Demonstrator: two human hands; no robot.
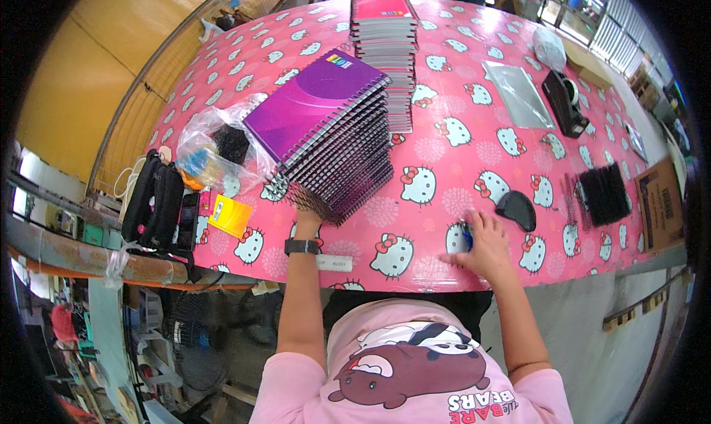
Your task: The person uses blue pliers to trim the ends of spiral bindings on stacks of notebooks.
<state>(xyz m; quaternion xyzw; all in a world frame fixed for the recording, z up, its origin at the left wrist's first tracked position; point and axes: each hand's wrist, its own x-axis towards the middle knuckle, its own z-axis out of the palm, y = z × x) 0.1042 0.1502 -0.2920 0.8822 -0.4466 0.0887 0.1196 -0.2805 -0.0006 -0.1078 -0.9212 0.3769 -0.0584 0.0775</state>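
Note:
A tall stack of spiral notebooks [318,105] with a purple top cover leans on the table at centre left, its wire bindings facing me. My left hand [308,218] is at the near lower corner of this stack; its fingers are hidden by the notebooks. To the right, my right hand [486,245] rests low over the tabletop, fingers stretched out and thumb apart. Between thumb and forefinger lies a small dark-blue object [466,235], too covered to name. A black curved flat piece [516,211] sits just beyond that hand.
Behind stands another notebook stack [381,8] with a red cover. On the right are clear plastic sleeves [518,94], a black tape dispenser [564,102], black wire bindings [603,194] and a cardboard box [661,208]. A plastic bag [204,146] and black pouch [154,198] are left.

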